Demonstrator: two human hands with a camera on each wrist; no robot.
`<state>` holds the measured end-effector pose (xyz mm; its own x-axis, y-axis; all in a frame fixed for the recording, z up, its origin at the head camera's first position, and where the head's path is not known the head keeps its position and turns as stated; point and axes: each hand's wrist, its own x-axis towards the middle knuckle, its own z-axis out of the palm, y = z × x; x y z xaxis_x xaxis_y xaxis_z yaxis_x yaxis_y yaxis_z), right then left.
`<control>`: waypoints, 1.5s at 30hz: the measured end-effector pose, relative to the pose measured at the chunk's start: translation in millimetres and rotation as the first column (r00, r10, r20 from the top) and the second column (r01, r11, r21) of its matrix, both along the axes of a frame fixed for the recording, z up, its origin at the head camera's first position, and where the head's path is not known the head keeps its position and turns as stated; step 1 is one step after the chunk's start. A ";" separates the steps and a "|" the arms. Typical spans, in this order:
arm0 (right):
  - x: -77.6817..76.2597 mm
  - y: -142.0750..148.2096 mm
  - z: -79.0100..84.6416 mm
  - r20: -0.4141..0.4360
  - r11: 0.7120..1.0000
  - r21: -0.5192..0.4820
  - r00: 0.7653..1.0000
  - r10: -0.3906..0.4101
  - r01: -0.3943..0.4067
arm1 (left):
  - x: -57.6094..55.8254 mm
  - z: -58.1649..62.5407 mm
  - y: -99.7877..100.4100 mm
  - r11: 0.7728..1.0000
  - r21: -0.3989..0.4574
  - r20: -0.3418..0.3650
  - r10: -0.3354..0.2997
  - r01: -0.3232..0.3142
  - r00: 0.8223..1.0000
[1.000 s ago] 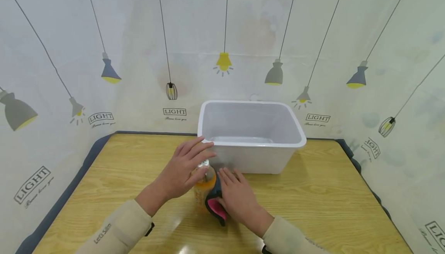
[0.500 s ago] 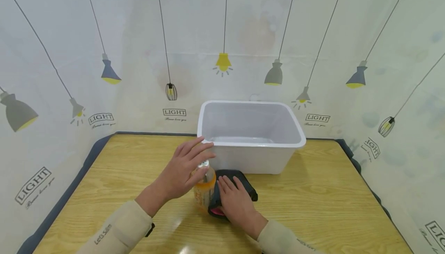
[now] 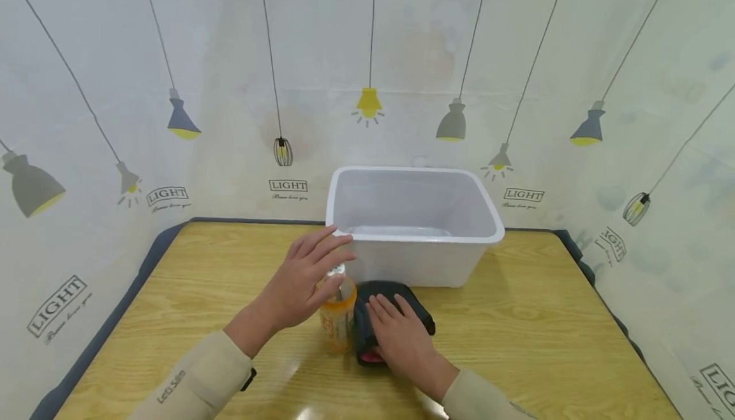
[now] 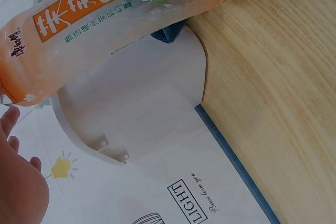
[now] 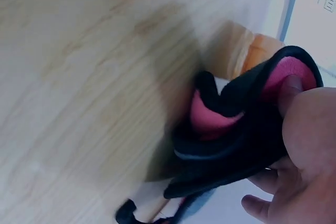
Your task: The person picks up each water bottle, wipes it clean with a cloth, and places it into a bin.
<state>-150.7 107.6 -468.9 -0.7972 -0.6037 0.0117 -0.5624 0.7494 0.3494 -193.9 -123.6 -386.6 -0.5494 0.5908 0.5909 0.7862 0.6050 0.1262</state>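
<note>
My left hand [image 3: 298, 279] holds a drink bottle [image 3: 337, 327] near its white cap, with the thumb in front and the fingers stretched behind. The bottle stands upright and has an orange and white label, plain in the left wrist view. Just right of it lies a black fabric piece [image 3: 393, 291] with pink lining, folded over and bound along its edges. My right hand [image 3: 404, 346] grips this black fabric [image 5: 231, 163]. In the right wrist view the thumb presses into the pink lining while other fingers lie outside. Part of the fabric is hidden under the hand.
Behind the bottle and fabric stands a white plastic tub [image 3: 413, 263], its inside bare. A wood-grain table [image 3: 545, 318] carries everything. Pale cloth walls [image 3: 230, 88] printed with hanging lamps enclose the table at the back and sides.
The black fabric has turned from standing on edge to lying flatter and has shifted right, away from the bottle. My right hand has moved slightly right with it. The left hand and bottle stay put.
</note>
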 end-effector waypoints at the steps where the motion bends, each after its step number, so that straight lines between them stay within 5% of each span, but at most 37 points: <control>1: 1.2 3.3 2.0 0.008 1.000 -0.002 1.000 -0.005 0.005 | -0.2 0.0 0.2 1.000 -0.001 -0.001 -0.001 0.001 1.000; 21: 5.1 100.4 25.3 0.036 0.969 -0.175 0.985 -0.168 0.172 | 0.2 2.6 -0.6 1.000 0.004 -0.006 -0.008 0.008 1.000; 34: 9.5 92.2 10.3 0.126 0.969 -0.168 0.978 -0.164 0.184 | -1.2 1.2 2.3 1.000 -0.002 0.003 -0.007 0.007 1.000; 45: 12.8 94.9 2.7 0.249 0.963 -0.239 0.966 -0.064 0.126 | -1.7 0.6 3.0 1.000 0.012 -0.003 -0.017 0.017 1.000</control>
